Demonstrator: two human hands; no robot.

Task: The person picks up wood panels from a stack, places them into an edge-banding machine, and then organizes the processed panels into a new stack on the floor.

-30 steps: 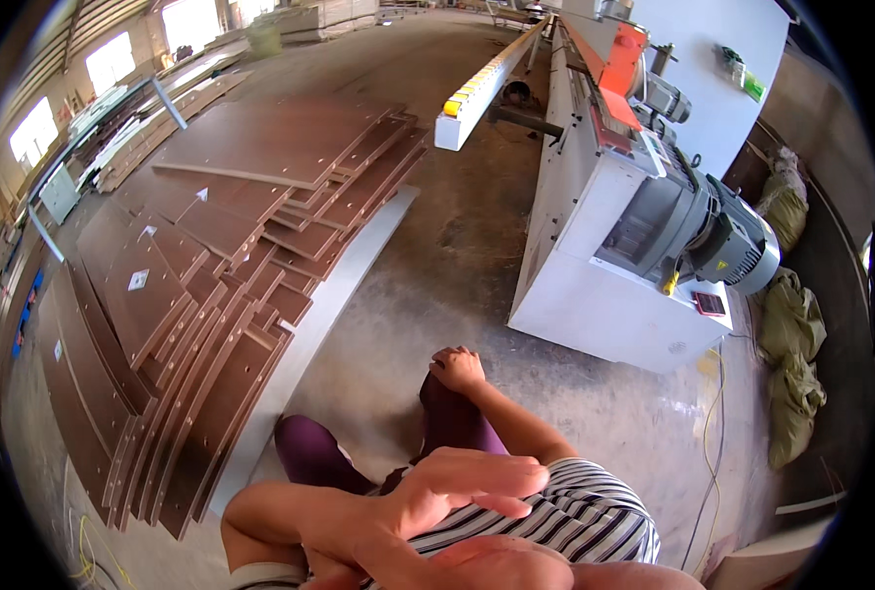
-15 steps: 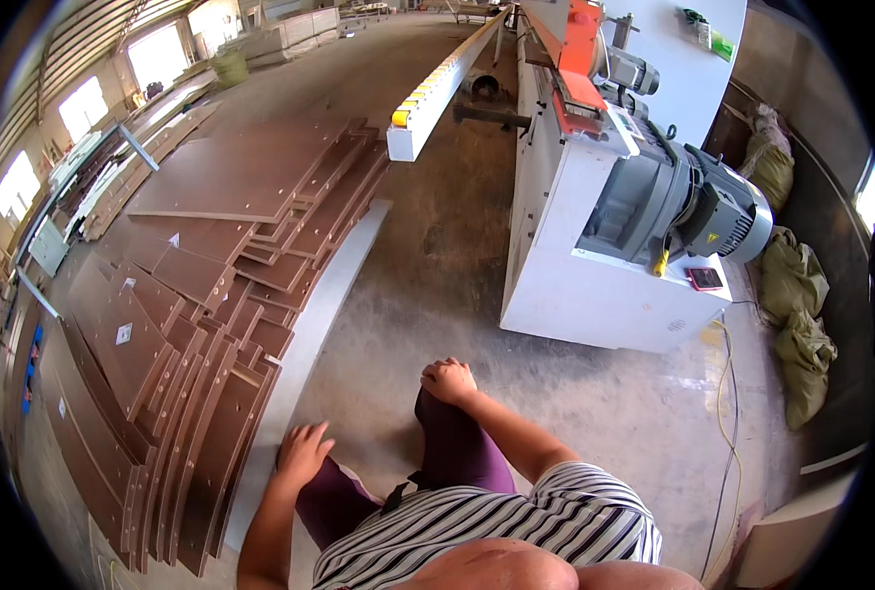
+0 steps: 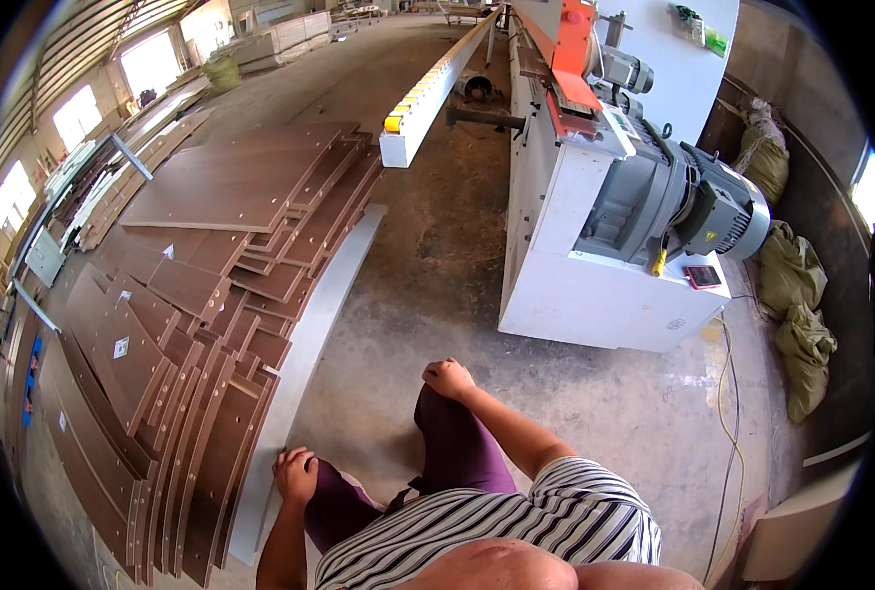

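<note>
My right hand (image 3: 447, 377) rests on my bent right knee, its fingers draped loosely over the top and nothing held in them. On the left, my left hand (image 3: 296, 474) is at my other knee, close to a long pale grey board (image 3: 321, 329) on the floor. Its fingers are loosely bent and a little apart, and no object shows in them. Whether the fingertips touch the board I cannot tell. Beyond that board lie stacks of dark brown panels (image 3: 226, 182) with small holes along their edges.
A white machine (image 3: 604, 300) with a grey motor (image 3: 723, 202) and orange guard (image 3: 573, 54) stands ahead on the right. A roller-topped rail (image 3: 437, 93) reaches out beside it. A phone (image 3: 702, 277) lies on the machine. Filled sacks (image 3: 791, 270) line the right wall; cables (image 3: 727, 423) cross the floor.
My left hand has lowered slightly, its fingers drawn in from a more spread pose. My right hand stays on the knee. The view has shifted slightly.
</note>
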